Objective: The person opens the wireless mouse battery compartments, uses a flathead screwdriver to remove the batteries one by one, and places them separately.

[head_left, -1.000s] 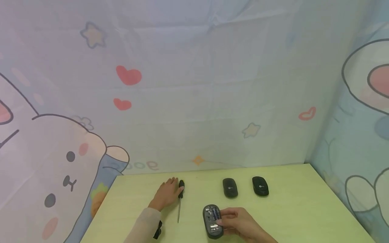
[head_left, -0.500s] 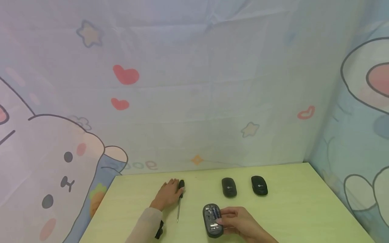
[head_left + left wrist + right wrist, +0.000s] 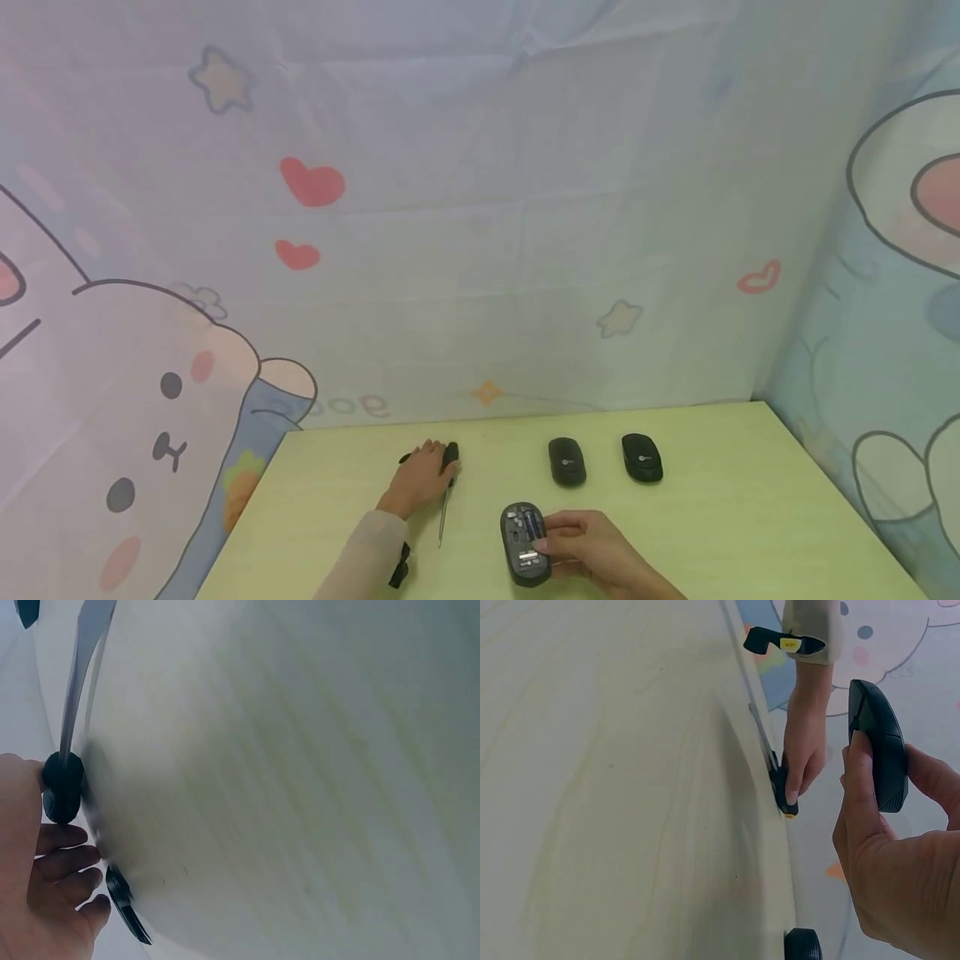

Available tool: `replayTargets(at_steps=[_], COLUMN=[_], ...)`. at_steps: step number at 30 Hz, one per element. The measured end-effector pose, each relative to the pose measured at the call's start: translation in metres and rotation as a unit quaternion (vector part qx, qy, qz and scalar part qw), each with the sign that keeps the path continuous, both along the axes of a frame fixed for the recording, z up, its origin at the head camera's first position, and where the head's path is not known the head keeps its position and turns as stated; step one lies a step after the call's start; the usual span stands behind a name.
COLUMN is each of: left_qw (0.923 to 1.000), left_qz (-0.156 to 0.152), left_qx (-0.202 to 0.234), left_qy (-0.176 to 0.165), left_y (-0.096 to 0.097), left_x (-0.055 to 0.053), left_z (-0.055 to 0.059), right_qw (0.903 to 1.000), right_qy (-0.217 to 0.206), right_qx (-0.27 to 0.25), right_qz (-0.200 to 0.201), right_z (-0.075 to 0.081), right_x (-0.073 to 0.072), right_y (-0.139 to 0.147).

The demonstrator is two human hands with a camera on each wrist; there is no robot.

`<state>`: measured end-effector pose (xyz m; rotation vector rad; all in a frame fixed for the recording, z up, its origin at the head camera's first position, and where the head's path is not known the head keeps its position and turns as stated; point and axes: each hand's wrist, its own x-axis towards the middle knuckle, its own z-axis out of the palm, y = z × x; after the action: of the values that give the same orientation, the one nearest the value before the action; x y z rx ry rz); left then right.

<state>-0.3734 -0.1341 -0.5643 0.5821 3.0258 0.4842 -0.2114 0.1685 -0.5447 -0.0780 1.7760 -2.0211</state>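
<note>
In the head view my left hand [image 3: 420, 479] is at the back left of the table, pinching the black handle of a screwdriver [image 3: 442, 517] between thumb and fingers. Its metal shaft points toward me. A small flat black piece [image 3: 126, 900] lies beside the fingertips in the left wrist view; in the head view most of it is hidden behind the hand. At front centre my right hand [image 3: 588, 546] holds a black computer mouse [image 3: 517, 550] by its right side, underside facing me. Its battery compartment is uncovered, with a blue battery [image 3: 531, 525] inside.
Two more black mice, one nearer the middle [image 3: 567, 462] and one further right [image 3: 642, 458], lie on the light yellow-green table [image 3: 750, 517]. A printed cloth backdrop [image 3: 480, 208] rises behind the table's back edge.
My left hand has shifted slightly right and closed in on the screwdriver handle. The black piece's edge now shows left of the fingers. The right hand and its mouse stay nearly still.
</note>
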Motion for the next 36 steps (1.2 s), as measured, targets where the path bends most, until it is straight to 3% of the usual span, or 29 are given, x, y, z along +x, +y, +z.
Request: replayTargets(at_steps=[10, 16, 25, 31, 36], left_qw=[0.9992, 0.9981, 0.9956, 0.9912, 0.9832], left_qz=[0.01, 0.036, 0.076, 0.094, 0.088], left_qx=[0.024, 0.034, 0.022, 0.079, 0.159], left_qy=[0.03, 0.038, 0.05, 0.05, 0.014], left_y=[0.009, 0.015, 0.024, 0.023, 0.022], left_x=[0.003, 0.007, 0.003, 0.003, 0.007], left_z=[0.001, 0.003, 0.011, 0.02, 0.033], right_qw=[0.9999, 1.0, 0.9999, 1.0, 1.0], right_qy=[-0.001, -0.007, -0.004, -0.002, -0.001], right_qx=[-0.01, -0.004, -0.009, -0.005, -0.005], right_qz=[0.002, 0.003, 0.003, 0.004, 0.006], right_z=[0.001, 0.0, -0.001, -0.001, -0.002], right_x=[0.002, 0.003, 0.002, 0.002, 0.002], right_y=[0.0, -0.002, -0.004, -0.005, -0.007])
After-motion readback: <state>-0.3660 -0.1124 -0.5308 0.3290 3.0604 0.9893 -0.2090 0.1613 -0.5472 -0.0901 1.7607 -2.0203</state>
